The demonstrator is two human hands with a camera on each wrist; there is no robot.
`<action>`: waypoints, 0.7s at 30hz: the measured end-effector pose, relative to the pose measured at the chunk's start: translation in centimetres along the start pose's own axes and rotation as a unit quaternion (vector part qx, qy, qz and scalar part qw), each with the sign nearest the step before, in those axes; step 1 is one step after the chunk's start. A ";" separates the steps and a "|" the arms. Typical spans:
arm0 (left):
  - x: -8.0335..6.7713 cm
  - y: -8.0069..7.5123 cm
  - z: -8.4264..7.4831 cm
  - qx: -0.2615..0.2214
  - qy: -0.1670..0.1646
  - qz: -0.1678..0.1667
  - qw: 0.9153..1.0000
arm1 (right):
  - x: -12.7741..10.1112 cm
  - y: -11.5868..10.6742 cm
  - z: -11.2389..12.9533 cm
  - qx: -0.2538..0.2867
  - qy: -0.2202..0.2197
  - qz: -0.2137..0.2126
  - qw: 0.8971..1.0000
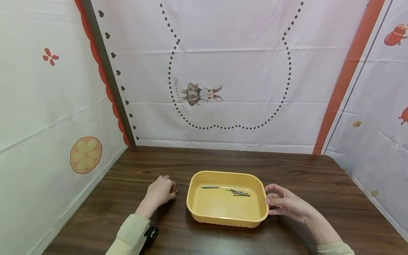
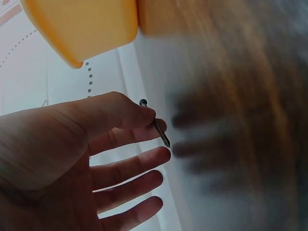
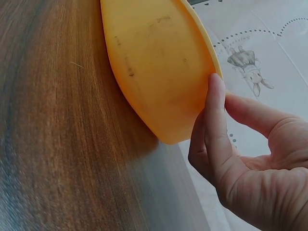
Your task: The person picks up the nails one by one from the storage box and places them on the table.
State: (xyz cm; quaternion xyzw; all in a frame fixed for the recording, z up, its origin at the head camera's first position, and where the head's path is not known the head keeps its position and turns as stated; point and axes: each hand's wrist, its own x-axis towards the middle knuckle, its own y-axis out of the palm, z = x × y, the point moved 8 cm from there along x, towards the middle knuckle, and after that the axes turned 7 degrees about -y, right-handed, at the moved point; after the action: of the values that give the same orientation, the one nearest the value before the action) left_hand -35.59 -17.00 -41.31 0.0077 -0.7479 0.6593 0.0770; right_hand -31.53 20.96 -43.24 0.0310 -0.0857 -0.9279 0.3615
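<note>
A yellow plastic tray (image 1: 197, 205) sits on the dark wooden table (image 1: 223, 159) with several metal nails (image 1: 237, 193) lying in it. My left hand (image 1: 160, 191) is just left of the tray and pinches a single nail (image 2: 156, 126) between thumb and forefinger, the other fingers spread. My right hand (image 1: 283, 203) holds the tray's right rim, thumb (image 3: 216, 110) pressed against the tray's outer wall (image 3: 159, 62).
White printed cloth walls close in the table at the back and on both sides. Bare wood lies behind the tray and toward the table's right edge (image 1: 360, 184).
</note>
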 end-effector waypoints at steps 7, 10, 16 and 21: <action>-0.2 -0.3 -0.4 0.019 0.006 -0.006 1.000 | 0.0 0.1 0.0 0.004 0.002 0.003 1.000; -0.3 -0.4 -0.6 0.018 0.012 -0.010 1.000 | 0.0 0.1 0.0 0.004 0.004 0.001 1.000; -0.6 -0.6 -0.7 0.017 0.021 -0.015 1.000 | 0.0 0.1 0.0 0.004 0.006 -0.002 1.000; -0.7 -0.5 -0.6 0.016 0.014 -0.011 1.000 | 0.0 0.1 0.0 0.003 0.006 0.000 1.000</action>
State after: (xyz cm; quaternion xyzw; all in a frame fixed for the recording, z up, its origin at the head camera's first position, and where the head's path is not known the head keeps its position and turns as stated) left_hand -34.80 -16.52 -40.86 0.0078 -0.7356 0.6707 0.0949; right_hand -31.49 20.91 -43.23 0.0374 -0.0867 -0.9274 0.3618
